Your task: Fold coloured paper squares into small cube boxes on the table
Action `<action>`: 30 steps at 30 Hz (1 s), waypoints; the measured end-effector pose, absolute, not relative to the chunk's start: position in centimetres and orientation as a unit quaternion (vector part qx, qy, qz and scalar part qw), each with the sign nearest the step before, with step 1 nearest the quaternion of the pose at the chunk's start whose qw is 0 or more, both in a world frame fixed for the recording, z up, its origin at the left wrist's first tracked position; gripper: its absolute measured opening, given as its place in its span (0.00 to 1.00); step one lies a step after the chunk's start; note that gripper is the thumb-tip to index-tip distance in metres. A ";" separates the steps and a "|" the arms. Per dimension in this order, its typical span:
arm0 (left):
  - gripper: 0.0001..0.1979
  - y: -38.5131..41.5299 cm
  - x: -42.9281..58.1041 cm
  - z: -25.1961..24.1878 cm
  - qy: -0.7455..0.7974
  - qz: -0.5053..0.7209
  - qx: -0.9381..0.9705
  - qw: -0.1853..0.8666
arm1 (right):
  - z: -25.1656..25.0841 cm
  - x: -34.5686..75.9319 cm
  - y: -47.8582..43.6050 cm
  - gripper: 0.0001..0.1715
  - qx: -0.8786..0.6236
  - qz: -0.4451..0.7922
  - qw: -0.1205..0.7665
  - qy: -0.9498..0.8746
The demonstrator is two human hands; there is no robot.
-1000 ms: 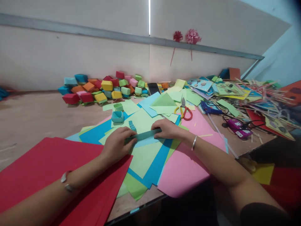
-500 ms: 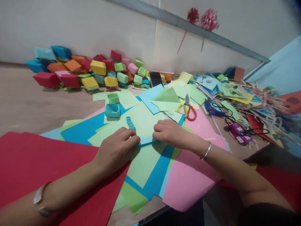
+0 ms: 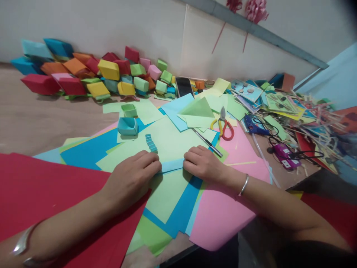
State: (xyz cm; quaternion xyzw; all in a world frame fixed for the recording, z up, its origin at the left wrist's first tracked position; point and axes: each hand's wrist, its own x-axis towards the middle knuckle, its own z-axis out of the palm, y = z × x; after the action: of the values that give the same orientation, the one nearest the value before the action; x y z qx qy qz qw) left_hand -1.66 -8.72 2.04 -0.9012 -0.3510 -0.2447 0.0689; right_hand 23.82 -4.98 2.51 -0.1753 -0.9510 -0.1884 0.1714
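Note:
A light blue paper strip point(image 3: 172, 165) lies across the pale green sheet point(image 3: 178, 137), with a fold line along its lower side. My left hand point(image 3: 139, 169) is closed on the strip's left end, and my right hand point(image 3: 202, 162) pinches its right end. The fingertips partly hide both ends. Just above my left hand sits a small pleated blue paper piece point(image 3: 151, 143). Farther back stand a folded blue paper box point(image 3: 127, 126) and a little green paper box point(image 3: 128, 110). A utility knife point(image 3: 208, 142) lies beyond my right hand.
Red-and-yellow-handled scissors point(image 3: 224, 126) lie right of the sheets. Farther right are a blue glue gun point(image 3: 255, 124) with its cord and a purple power socket point(image 3: 286, 155). Many folded paper boxes point(image 3: 108, 69) line the wall, near a phone point(image 3: 184, 87). Red sheets point(image 3: 55, 201) cover the left front.
The strip has flattened and shows more of its light blue face between my hands. My right hand has moved slightly down, leaving more of the knife visible. The view has shifted a little.

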 end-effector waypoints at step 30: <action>0.16 -8.9 -1.8 2.7 -0.310 -0.179 -0.932 0.048 | 3.7 24.2 -4.4 0.18 -0.115 -0.149 0.133 -0.973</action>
State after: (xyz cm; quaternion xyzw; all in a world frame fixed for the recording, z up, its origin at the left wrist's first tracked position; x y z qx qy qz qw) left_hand -1.79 -8.88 2.74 -0.9323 -0.3104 -0.1793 0.0476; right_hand 24.18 -4.38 3.71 -0.1152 -0.9730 -0.1492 0.1330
